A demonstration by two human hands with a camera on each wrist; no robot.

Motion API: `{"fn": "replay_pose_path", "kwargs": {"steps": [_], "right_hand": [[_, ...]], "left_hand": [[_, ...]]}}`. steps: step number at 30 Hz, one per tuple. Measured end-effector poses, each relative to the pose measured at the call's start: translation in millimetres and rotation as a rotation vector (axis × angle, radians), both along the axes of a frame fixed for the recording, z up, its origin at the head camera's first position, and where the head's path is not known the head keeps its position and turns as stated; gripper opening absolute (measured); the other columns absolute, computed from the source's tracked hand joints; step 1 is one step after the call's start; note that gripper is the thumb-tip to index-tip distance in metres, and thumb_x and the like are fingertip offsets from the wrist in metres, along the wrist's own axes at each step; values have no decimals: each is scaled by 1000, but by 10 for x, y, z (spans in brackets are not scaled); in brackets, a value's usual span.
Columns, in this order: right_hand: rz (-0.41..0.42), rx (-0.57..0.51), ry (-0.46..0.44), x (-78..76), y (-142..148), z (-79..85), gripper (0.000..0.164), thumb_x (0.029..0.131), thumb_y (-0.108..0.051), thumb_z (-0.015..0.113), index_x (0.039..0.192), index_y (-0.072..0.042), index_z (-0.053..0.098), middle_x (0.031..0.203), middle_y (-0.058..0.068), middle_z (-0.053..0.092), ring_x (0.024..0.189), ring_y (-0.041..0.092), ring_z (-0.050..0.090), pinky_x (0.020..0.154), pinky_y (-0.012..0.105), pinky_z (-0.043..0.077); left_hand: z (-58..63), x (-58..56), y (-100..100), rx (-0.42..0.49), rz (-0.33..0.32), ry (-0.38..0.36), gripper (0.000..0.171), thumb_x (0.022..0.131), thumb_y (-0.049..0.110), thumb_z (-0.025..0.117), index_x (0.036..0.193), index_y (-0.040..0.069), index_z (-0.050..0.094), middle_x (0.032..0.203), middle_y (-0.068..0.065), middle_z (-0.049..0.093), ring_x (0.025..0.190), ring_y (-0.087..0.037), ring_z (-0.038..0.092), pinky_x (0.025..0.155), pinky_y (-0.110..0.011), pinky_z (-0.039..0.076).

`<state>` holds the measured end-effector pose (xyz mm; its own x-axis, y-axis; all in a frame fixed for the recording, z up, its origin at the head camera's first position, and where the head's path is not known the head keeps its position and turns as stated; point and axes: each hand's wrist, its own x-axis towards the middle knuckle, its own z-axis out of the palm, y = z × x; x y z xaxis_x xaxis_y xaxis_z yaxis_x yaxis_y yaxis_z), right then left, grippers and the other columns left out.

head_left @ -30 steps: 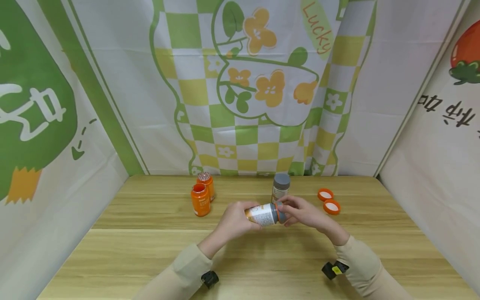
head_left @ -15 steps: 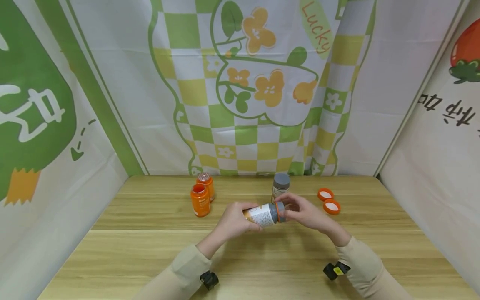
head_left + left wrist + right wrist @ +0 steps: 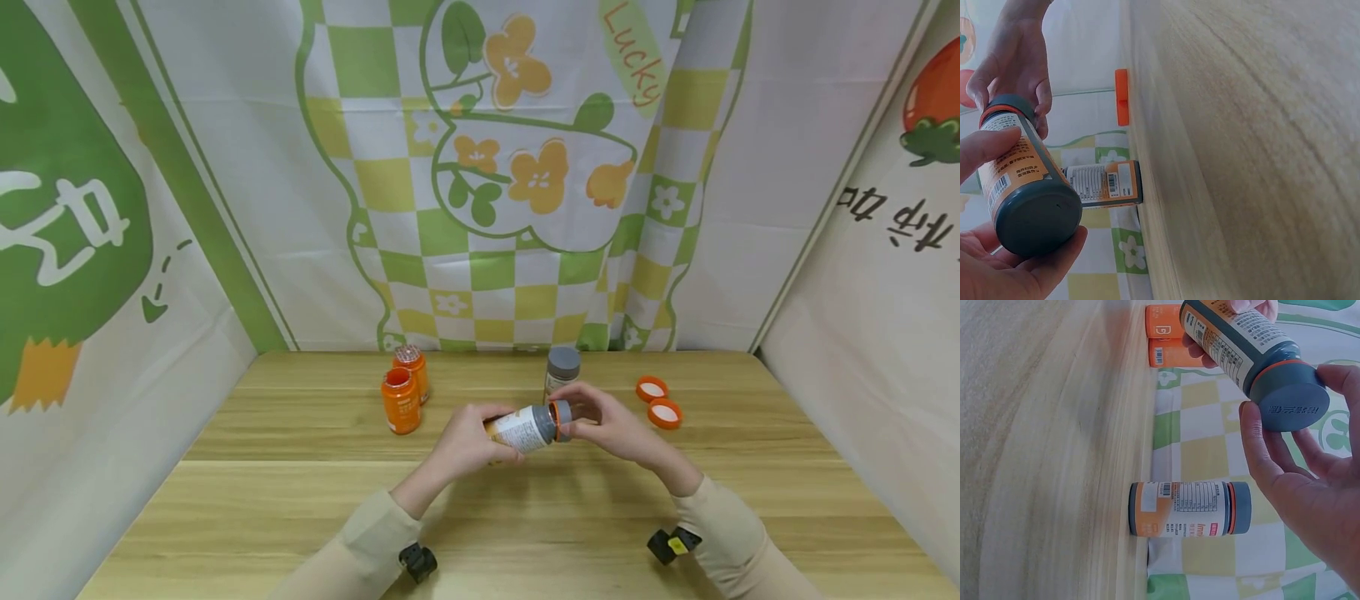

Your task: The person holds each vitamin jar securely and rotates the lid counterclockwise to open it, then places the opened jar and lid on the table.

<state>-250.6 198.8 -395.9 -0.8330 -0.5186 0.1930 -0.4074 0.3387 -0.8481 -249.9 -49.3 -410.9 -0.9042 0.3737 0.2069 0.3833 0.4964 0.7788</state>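
My left hand (image 3: 467, 443) grips a grey supplement bottle (image 3: 519, 430) with a white-and-orange label, tilted above the table. The fingertips and thumb of my right hand (image 3: 615, 427) pinch its grey cap (image 3: 1291, 403), which has an orange ring at its edge. In the head view the cap sits slightly askew at the bottle's mouth, with a dark gap showing; whether it is fully loose I cannot tell. A like bottle (image 3: 1185, 509) with its cap on stands upright behind my right hand.
Two orange jars (image 3: 402, 406) without lids stand at the back left of the wooden table (image 3: 300, 500). A pair of orange lids (image 3: 664, 414) lies inside up at the back right. A patterned curtain (image 3: 495, 275) hangs behind the table.
My right fingers have shifted their hold on the cap. The cap has moved slightly away from the bottle's neck, opening a small gap. My left hand has stayed nearly still.
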Motion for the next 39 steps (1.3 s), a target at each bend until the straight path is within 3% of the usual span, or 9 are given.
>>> {"fn": "replay_pose_path", "kwargs": {"steps": [16, 23, 26, 34, 39], "right_hand": [[16, -86, -21, 19, 16, -27, 43, 90, -12, 62, 131, -8, 50, 133, 18, 51, 113, 37, 54, 81, 31, 53], [11, -112, -22, 29, 14, -13, 46, 89, -13, 64, 132, -8, 50, 134, 18, 51, 118, 38, 52, 82, 31, 53], [15, -137, -36, 34, 7, -6, 48, 88, -13, 65, 133, -6, 50, 135, 19, 50, 118, 35, 53, 82, 31, 53], [9, -188, -74, 35, -1, -19, 52, 86, -13, 68, 133, -6, 48, 136, 20, 48, 114, 12, 56, 85, 28, 52], [26, -253, -103, 41, 11, -51, 56, 82, -8, 71, 132, -2, 46, 135, 24, 46, 116, 10, 56, 88, 26, 51]], "left_hand": [[-20, 0, -24, 15, 5, 8, 61, 59, 22, 87, 114, 9, 66, 105, -6, 69, 82, -14, 59, 69, -29, 48], [-37, -6, -34, 46, -29, 11, 57, 60, 16, 86, 113, 8, 66, 104, -5, 69, 83, -14, 60, 71, -29, 49], [-52, -18, -42, 51, -37, 15, 58, 60, 16, 86, 114, 8, 65, 105, -5, 69, 84, -14, 60, 72, -30, 49], [-75, -23, -55, 72, -26, 3, 57, 61, 15, 86, 113, 9, 64, 104, -5, 68, 85, -13, 61, 73, -30, 50], [-82, -20, -62, 86, -15, 7, 57, 60, 12, 85, 112, 8, 64, 104, -5, 68, 86, -14, 62, 74, -30, 51]]}}
